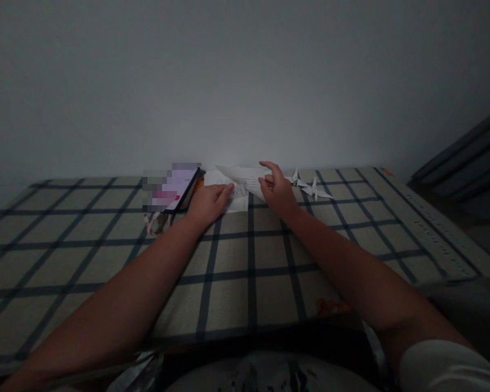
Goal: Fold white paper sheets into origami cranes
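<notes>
A white sheet of paper (239, 182), partly folded, lies at the far edge of the checked tablecloth (249, 283) near the wall. My left hand (209, 202) rests flat on its left part, fingers stretched out and pressing down. My right hand (275, 188) pinches a raised fold of the same paper at its right side, index finger curved over the top. Two small folded paper cranes (310, 186) sit just right of my right hand.
A phone (175, 190) with a lit screen leans at the back, left of my left hand. Something small and pale (157, 222) lies in front of it. A grey wall stands behind the table. A dark piece of furniture (465, 163) is at the far right.
</notes>
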### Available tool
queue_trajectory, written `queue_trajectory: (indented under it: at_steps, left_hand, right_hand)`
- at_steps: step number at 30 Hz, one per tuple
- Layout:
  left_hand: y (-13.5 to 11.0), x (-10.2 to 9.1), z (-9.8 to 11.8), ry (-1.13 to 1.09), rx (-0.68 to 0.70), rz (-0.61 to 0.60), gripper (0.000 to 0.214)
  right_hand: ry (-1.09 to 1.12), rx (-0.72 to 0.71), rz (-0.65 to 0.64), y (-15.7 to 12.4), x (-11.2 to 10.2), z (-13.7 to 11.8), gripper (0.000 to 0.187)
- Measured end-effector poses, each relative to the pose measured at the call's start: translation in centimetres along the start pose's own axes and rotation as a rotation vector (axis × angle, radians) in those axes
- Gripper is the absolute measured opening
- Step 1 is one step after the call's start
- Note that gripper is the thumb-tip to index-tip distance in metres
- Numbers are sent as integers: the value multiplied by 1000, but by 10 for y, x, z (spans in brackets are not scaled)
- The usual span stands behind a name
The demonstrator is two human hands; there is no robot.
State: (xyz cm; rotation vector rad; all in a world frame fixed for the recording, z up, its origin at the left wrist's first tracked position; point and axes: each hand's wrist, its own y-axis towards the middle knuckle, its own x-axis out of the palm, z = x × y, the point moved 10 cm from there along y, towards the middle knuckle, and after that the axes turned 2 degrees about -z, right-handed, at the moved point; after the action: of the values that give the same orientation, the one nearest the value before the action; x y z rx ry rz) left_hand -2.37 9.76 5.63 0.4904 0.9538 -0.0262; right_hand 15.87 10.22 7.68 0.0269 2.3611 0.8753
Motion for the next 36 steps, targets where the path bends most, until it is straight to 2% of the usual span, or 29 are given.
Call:
queue_trajectory:
  at_steps: [6,11,13,15,19,23,26,30,33,36]
  left_hand:
    - [-5,-4,5,3,14,0,63]
    - [-20,-34,37,9,253,216,46]
    - [-24,-36,48,24,334,229,42]
    - [-24,-26,55,33,401,154,41]
    - [-19,21,59,115,521,-138,41]
    - [-12,45,39,227,442,-233,47]
    - [-8,46,26,264,354,-229,49]
    - [-6,42,21,232,310,-199,47]
    - [-3,33,22,76,282,-130,47]
    - [1,19,13,-313,158,-2,50]
  right_hand:
    - [31,6,5,0,0,0,40]
    - [61,0,58,0,-5,-3,38]
    - [76,-10,70,-1,-7,-5,38]
    - [93,-22,76,-1,-7,-6,37]
    - [108,-36,97,-1,-9,-6,34]
    - [103,-38,101,-1,-10,-7,33]
    - [97,-25,91,-2,-10,-7,34]
    - [74,-16,108,-2,-12,-6,33]
    - [79,-38,170,-2,-18,-6,31]
    - [99,-79,168,-3,-19,-11,30]
